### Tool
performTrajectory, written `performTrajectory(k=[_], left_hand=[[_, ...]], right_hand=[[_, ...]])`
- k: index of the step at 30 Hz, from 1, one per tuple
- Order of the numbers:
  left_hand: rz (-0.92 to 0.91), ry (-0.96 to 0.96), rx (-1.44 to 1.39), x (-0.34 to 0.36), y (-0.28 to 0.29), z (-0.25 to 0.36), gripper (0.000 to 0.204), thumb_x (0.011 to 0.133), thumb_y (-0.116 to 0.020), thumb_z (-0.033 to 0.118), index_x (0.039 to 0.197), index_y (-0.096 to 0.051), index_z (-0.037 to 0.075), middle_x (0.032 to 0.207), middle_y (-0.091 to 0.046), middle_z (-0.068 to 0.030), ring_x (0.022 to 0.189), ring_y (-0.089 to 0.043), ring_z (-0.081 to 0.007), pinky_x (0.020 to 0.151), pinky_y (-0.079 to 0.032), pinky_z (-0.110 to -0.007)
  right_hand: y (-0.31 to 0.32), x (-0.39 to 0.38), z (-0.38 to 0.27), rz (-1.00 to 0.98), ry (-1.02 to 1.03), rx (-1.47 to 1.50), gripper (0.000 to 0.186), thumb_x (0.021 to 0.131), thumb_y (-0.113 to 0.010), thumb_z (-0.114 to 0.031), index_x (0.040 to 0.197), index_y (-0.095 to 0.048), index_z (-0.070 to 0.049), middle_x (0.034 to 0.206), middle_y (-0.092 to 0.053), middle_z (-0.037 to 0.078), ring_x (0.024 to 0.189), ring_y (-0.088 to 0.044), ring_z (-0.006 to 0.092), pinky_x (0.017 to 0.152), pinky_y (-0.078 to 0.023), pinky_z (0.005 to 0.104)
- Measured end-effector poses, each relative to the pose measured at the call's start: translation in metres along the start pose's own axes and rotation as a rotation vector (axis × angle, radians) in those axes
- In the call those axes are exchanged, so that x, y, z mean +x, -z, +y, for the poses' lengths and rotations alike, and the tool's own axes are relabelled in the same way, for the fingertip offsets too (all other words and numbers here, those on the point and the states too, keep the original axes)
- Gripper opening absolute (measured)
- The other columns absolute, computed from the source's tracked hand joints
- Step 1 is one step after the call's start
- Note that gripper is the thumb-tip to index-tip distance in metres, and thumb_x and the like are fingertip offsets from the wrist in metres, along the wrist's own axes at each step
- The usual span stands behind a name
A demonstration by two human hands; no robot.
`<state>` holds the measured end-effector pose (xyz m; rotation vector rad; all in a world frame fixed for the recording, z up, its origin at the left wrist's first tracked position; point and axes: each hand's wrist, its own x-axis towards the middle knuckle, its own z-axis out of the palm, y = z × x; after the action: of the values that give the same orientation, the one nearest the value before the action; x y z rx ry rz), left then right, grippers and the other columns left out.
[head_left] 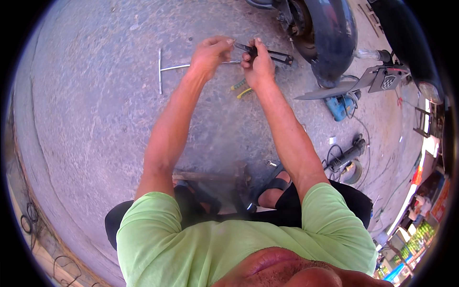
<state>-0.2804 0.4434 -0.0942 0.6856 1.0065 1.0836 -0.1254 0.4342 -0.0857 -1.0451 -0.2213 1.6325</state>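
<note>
My right hand (259, 67) is closed around a black, two-pronged metal part (279, 56), its prongs pointing right. At that part's left end, the fingertips of my left hand (209, 55) are pinched together. Whatever is between them is too small to make out. Under my hands a silver T-handle wrench (174, 67) lies on the concrete floor (105, 105), its crossbar to the left. Just below my right hand, a hand tool with yellow and green handles (244, 93) rests on the floor, its far end hidden.
A dark scooter (334, 36) stands at the upper right, its plate bracket (373, 81) jutting toward my right arm. Beneath it lies a blue corded power tool (338, 107). A black shock absorber (349, 155) sits beside a round tin (353, 172). Loose cables (29, 220) lie far left.
</note>
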Motion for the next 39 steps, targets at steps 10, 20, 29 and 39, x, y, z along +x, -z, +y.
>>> performTrajectory(k=[10, 20, 29, 39], left_hand=[[0.107, -0.287, 0.196, -0.017, -0.022, -0.001, 0.022, 0.09, -0.07, 0.012, 0.103, -0.068, -0.005, 0.088, -0.07, -0.0103, 0.073, -0.066, -0.0157, 0.07, -0.054, -0.029], [0.094, -0.267, 0.069, -0.021, -0.032, -0.005, 0.019, 0.09, -0.069, 0.008, 0.102, -0.067, -0.007, 0.086, -0.07, -0.0118, 0.071, -0.068, -0.018, 0.069, -0.055, -0.03], [0.146, -0.312, 0.216, -0.021, -0.04, -0.007, 0.02, 0.089, -0.069, 0.009, 0.099, -0.068, -0.008, 0.082, -0.072, -0.0099, 0.071, -0.067, -0.0125, 0.069, -0.054, -0.026], [0.069, -0.305, 0.241, -0.02, -0.043, -0.008, 0.02, 0.09, -0.068, 0.008, 0.1, -0.066, -0.009, 0.086, -0.071, -0.0131, 0.072, -0.068, -0.0175, 0.07, -0.056, -0.03]], right_hand=[[0.002, 0.013, 0.004, 0.107, -0.157, 0.306, 0.025, 0.104, -0.043, -0.035, 0.099, -0.05, -0.012, 0.087, -0.051, 0.001, 0.064, -0.046, 0.0132, 0.052, -0.034, 0.0281], [-0.003, 0.007, -0.002, 0.127, -0.206, 0.434, 0.029, 0.106, -0.032, -0.036, 0.1, -0.046, -0.012, 0.09, -0.049, 0.001, 0.065, -0.044, 0.0129, 0.053, -0.034, 0.028], [-0.002, 0.01, -0.006, 0.127, -0.249, 0.465, 0.043, 0.107, -0.022, -0.04, 0.081, -0.043, -0.014, 0.073, -0.049, 0.0, 0.06, -0.045, 0.0142, 0.052, -0.035, 0.0297], [0.0, 0.007, -0.004, 0.051, -0.21, 0.476, 0.028, 0.103, -0.026, -0.029, 0.088, -0.041, -0.01, 0.075, -0.045, 0.004, 0.064, -0.044, 0.0163, 0.053, -0.036, 0.0321]])
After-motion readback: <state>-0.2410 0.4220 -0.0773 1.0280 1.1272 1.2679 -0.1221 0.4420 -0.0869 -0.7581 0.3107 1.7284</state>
